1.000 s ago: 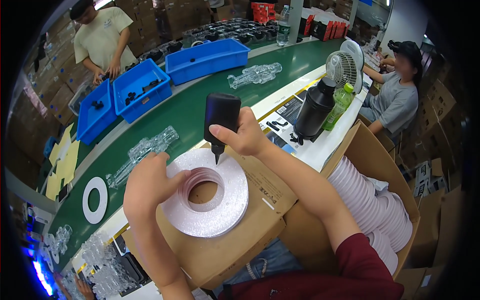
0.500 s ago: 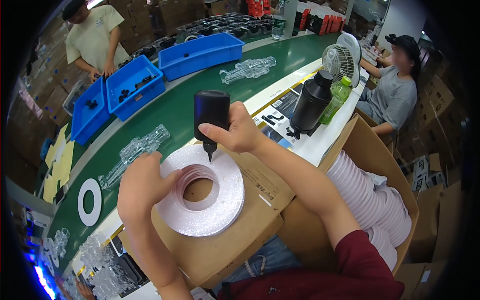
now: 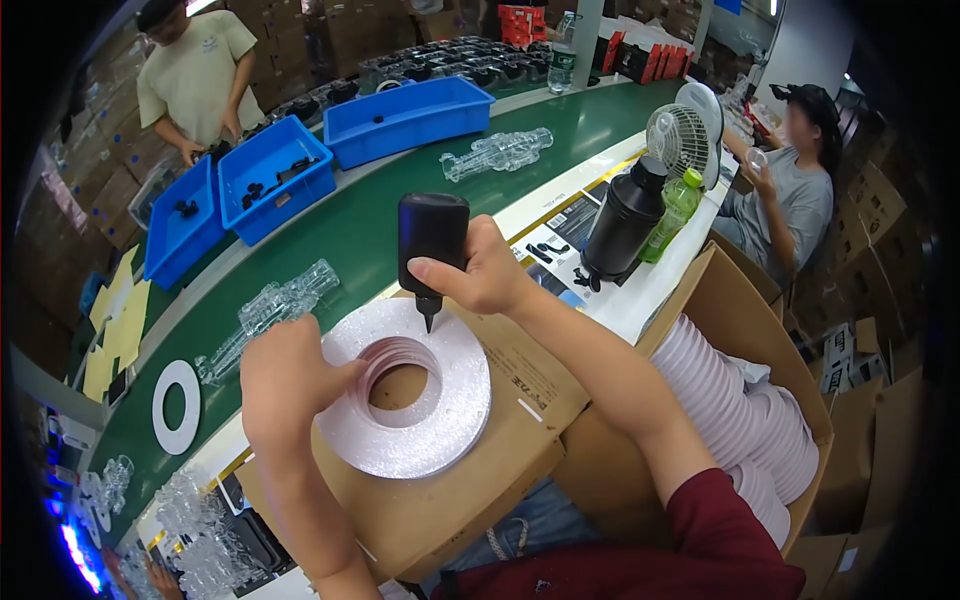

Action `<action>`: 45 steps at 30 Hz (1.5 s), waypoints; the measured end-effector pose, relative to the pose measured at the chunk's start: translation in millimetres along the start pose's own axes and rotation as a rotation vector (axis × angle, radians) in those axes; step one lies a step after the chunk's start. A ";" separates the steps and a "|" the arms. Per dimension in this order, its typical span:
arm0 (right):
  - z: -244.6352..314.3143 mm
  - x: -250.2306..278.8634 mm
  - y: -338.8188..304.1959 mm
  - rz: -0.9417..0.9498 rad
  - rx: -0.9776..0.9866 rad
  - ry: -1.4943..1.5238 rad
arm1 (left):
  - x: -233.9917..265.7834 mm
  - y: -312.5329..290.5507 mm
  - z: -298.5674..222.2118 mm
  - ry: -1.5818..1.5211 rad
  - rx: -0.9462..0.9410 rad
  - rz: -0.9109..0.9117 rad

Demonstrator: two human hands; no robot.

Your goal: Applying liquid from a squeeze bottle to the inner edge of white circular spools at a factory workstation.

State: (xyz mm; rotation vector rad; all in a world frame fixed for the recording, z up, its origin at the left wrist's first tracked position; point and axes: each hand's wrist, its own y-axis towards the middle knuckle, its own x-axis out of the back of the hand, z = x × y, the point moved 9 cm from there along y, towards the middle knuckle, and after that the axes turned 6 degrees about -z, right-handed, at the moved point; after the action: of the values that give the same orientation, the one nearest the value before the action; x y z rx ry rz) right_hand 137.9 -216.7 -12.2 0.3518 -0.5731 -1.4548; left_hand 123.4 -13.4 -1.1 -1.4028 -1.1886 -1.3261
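A stack of white, speckled flat rings [image 3: 440, 440] lies on a brown cardboard box [image 3: 520, 400] in front of me. My left hand [image 3: 290, 375] grips the stack's left side, its thumb over the inner edge of the hole and the fingers hidden behind the rim. In my right hand [image 3: 487, 270] is a black squeeze bottle [image 3: 433, 235], held upside down. Its narrow nozzle points at the far right part of the top ring; whether the tip touches is too small to tell. A single white ring [image 3: 163, 408] lies on the green belt to the left.
Clear plastic parts [image 3: 285, 300] lie along the green conveyor belt [image 3: 385, 205]. Blue bins [image 3: 330, 185] stand beyond it. On the right are a large black bottle [image 3: 625, 220], a green bottle [image 3: 675, 215], a fan [image 3: 680, 140] and an open carton [image 3: 690, 275] of white rings. Co-workers sit and stand nearby.
The black squeeze bottle's nozzle has moved slightly right along the top ring. My left hand keeps its hold. The co-worker at right has raised a hand with something clear in it.
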 end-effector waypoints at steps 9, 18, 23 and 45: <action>2.7 -0.2 0.6 0.013 0.013 0.037 | -6.3 4.1 3.7 0.005 -0.028 0.001; -4.6 16.1 6.2 -0.063 -0.022 0.037 | -6.3 5.9 5.1 -0.047 -0.064 -0.062; 0.5 22.6 7.2 -0.081 0.001 -0.020 | -5.3 5.0 3.1 -0.084 -0.051 -0.058; -0.2 21.3 7.1 -0.064 0.036 -0.072 | -0.9 -0.8 15.0 0.054 0.029 -0.106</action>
State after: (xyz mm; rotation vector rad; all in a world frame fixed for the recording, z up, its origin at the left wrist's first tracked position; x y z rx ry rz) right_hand 144.2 -237.0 -5.2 0.3502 -0.6516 -1.5250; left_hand 125.5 1.4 -3.2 -1.2903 -1.2560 -1.4059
